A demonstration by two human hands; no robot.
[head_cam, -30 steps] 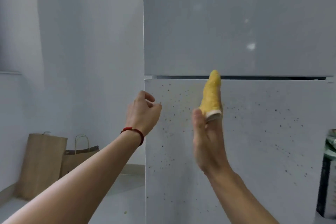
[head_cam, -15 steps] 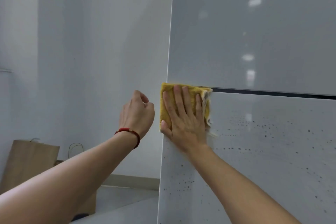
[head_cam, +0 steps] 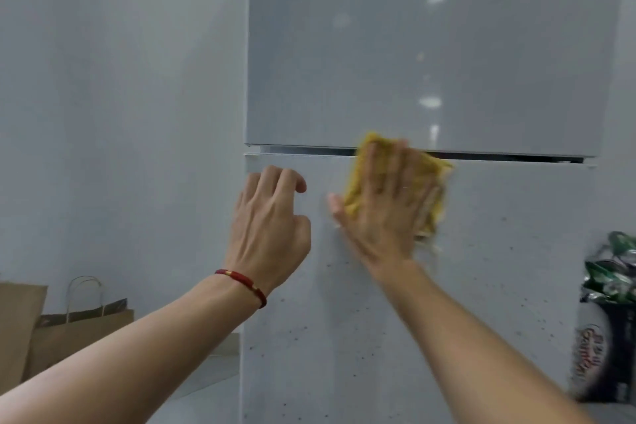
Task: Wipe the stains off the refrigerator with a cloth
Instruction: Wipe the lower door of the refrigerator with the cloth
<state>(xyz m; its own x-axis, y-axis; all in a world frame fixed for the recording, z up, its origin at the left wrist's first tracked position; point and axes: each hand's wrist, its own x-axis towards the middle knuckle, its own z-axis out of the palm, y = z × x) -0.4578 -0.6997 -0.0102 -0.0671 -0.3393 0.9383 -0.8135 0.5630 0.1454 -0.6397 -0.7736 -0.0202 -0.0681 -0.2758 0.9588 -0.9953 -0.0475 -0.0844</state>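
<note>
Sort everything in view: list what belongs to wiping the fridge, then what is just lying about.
Job:
yellow cloth
speckled lower fridge door
right hand pressing the cloth flat
left hand, held beside it

Lying about:
brown paper bags
green and silver packets

The floor beside the refrigerator carries two brown paper bags standing upright against the wall.

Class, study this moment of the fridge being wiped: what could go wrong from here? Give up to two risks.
1. The yellow cloth under the flat right hand straddles the gap between doors; its frayed edge might snag there.
2. Dark specks dot the lower door well below the cloth; wiping only along the top would probably leave them.
</note>
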